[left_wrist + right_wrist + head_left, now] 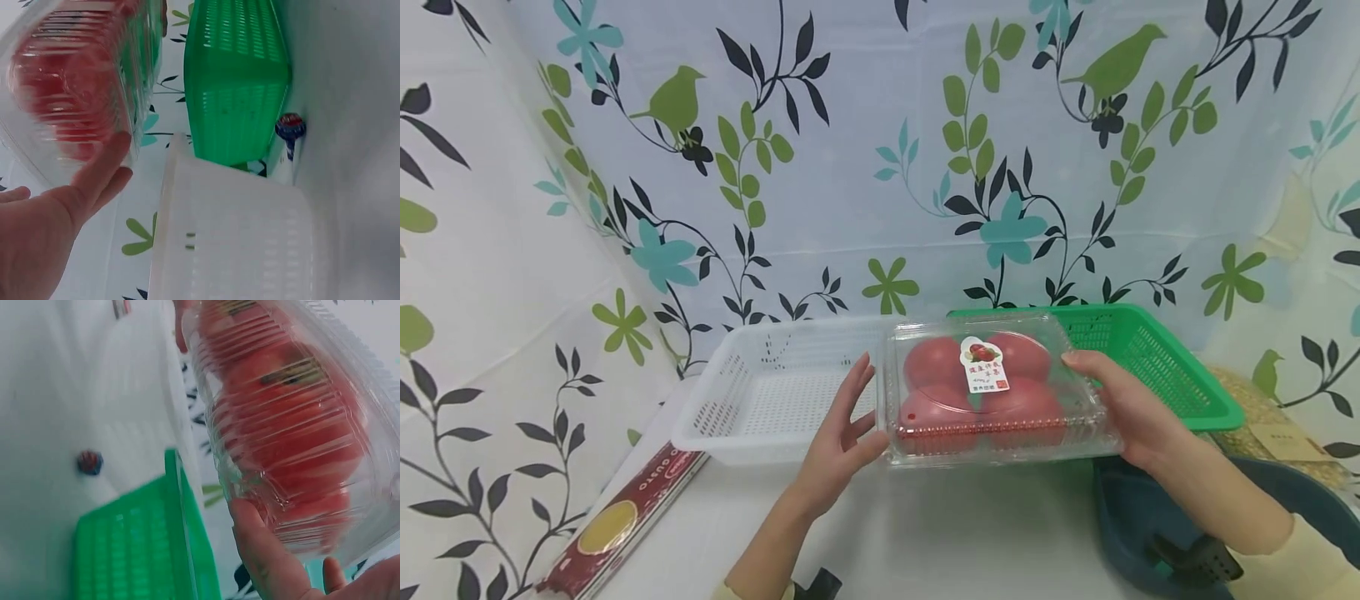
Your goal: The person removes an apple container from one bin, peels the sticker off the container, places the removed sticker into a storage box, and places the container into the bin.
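Observation:
A clear plastic clamshell box of red tomatoes with a small label on its lid is held just above the table between both hands. My left hand presses flat against the box's left side, fingers straight. The left wrist view shows those fingers touching the box. My right hand grips the box's right end, thumb on the lid edge and fingers underneath. In the right wrist view the right hand sits below the box.
A white perforated basket stands behind on the left and a green basket behind on the right. A spaghetti pack lies at the front left. A dark teal bowl sits under my right forearm. Patterned curtains surround the table.

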`<state>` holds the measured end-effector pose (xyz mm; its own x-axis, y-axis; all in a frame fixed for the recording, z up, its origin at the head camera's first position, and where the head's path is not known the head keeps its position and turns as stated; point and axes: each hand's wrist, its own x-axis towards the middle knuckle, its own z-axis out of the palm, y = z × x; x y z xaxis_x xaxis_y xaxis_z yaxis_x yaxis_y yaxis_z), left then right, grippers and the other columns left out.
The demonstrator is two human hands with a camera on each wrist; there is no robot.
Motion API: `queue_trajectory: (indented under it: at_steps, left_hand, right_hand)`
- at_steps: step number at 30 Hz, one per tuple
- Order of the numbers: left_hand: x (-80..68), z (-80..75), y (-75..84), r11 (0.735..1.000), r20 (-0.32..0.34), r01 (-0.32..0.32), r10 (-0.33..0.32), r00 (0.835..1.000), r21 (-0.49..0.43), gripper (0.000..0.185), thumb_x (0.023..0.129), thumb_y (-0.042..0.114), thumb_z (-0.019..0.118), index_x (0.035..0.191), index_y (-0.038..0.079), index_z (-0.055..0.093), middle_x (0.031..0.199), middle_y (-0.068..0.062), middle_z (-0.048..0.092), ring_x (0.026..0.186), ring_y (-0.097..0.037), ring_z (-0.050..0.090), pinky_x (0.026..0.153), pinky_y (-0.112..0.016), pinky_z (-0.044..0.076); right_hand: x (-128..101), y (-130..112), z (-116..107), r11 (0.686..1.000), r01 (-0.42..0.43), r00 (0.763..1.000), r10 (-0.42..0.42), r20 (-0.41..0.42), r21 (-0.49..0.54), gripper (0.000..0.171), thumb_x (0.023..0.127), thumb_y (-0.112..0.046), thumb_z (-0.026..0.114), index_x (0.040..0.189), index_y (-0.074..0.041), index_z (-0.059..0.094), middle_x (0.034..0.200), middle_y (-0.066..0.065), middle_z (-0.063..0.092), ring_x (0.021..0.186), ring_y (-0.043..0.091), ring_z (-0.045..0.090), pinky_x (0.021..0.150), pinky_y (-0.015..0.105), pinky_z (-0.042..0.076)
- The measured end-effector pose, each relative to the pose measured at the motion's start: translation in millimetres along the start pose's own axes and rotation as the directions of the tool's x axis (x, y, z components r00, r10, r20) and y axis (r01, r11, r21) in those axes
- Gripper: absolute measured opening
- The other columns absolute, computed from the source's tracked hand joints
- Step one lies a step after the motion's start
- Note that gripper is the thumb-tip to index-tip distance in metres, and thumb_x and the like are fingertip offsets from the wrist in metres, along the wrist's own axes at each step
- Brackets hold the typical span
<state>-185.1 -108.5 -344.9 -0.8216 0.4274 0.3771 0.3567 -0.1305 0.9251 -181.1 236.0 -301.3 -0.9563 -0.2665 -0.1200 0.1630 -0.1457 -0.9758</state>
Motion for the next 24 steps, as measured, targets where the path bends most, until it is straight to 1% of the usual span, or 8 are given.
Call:
queue_trajectory:
  at_steps: [4, 9, 12, 14, 19, 22, 24]
  left_hand:
    - [-10.7, -9.6, 2.9, 0.999, 0.004, 0.039, -0.039, 0.999, -0.003, 0.083, 0.085, 0.02, 0.065, 0.148, 0.037, 0.015, 0.154, 0.002, 0.011, 0.124, -0.036, 0.042, 0.087, -0.041, 0.049]
    - [-21.2, -22.1, 7.0, 0.998, 0.038, 0.045, -0.043, 0.998, -0.039, 0.085, 0.084, 0.019, 0.065, 0.149, 0.036, 0.013, 0.154, -0.002, 0.009, 0.125, -0.04, 0.039, 0.088, -0.044, 0.048]
    - [-27.7, -29.7, 9.0, 0.998, 0.061, 0.04, -0.037, 0.997, -0.049, 0.086, 0.084, 0.018, 0.064, 0.15, 0.034, 0.011, 0.154, -0.003, 0.009, 0.127, -0.042, 0.035, 0.088, -0.046, 0.048]
    - [-32.5, -34.1, 10.1, 0.998, 0.072, 0.05, -0.046, 0.996, -0.047, 0.087, 0.084, 0.019, 0.065, 0.15, 0.033, 0.01, 0.154, -0.003, 0.01, 0.129, -0.042, 0.033, 0.088, -0.046, 0.047]
    - [-43.5, -41.4, 12.4, 0.997, 0.113, 0.061, -0.056, 0.992, -0.048, 0.089, 0.083, 0.024, 0.067, 0.151, 0.028, 0.009, 0.154, -0.008, 0.012, 0.131, -0.041, 0.029, 0.09, -0.045, 0.046]
    - [-48.3, -43.8, 14.5, 0.997, 0.147, 0.052, -0.042, 0.988, -0.061, 0.09, 0.083, 0.025, 0.068, 0.151, 0.025, 0.009, 0.153, -0.012, 0.014, 0.131, -0.041, 0.028, 0.091, -0.044, 0.046]
    - [-52.0, -44.9, 16.1, 0.996, 0.166, 0.054, -0.041, 0.985, -0.078, 0.091, 0.083, 0.025, 0.069, 0.151, 0.024, 0.009, 0.152, -0.014, 0.016, 0.131, -0.041, 0.028, 0.092, -0.044, 0.045]
  right_hand:
    - [-5, 3, 13, 1.0, -0.015, 0.999, 0.014, 0.032, 0.013, 0.04, 0.095, -0.042, 0.043, 0.127, -0.02, 0.036, 0.107, 0.005, 0.057, 0.092, 0.02, 0.059, 0.08, 0.04, 0.052]
    - [-10, 6, 26, 0.999, -0.039, 0.998, 0.036, 0.06, 0.034, 0.042, 0.096, -0.041, 0.043, 0.13, -0.021, 0.032, 0.108, 0.006, 0.056, 0.092, 0.022, 0.059, 0.08, 0.042, 0.052]
    - [-12, 8, 32, 0.998, -0.049, 0.994, 0.044, 0.096, 0.046, 0.047, 0.096, -0.039, 0.042, 0.135, -0.019, 0.026, 0.112, 0.008, 0.054, 0.096, 0.024, 0.059, 0.083, 0.044, 0.05]
    - [-14, 9, 36, 0.997, -0.055, 0.992, 0.05, 0.117, 0.046, 0.053, 0.096, -0.038, 0.043, 0.139, -0.018, 0.02, 0.116, 0.009, 0.052, 0.1, 0.024, 0.057, 0.085, 0.045, 0.049]
    - [-18, 12, 43, 0.996, -0.088, 0.983, 0.084, 0.164, 0.021, 0.066, 0.097, -0.037, 0.043, 0.147, -0.015, 0.006, 0.126, 0.01, 0.045, 0.107, 0.025, 0.053, 0.089, 0.046, 0.047]
    - [-22, 13, 42, 0.994, -0.111, 0.976, 0.109, 0.188, -0.002, 0.068, 0.098, -0.036, 0.042, 0.149, -0.015, 0.001, 0.129, 0.01, 0.042, 0.109, 0.025, 0.053, 0.089, 0.046, 0.046]
    - [-25, 14, 41, 0.993, -0.12, 0.97, 0.121, 0.209, -0.016, 0.068, 0.099, -0.036, 0.041, 0.149, -0.015, 0.001, 0.13, 0.01, 0.042, 0.107, 0.028, 0.055, 0.088, 0.048, 0.047]
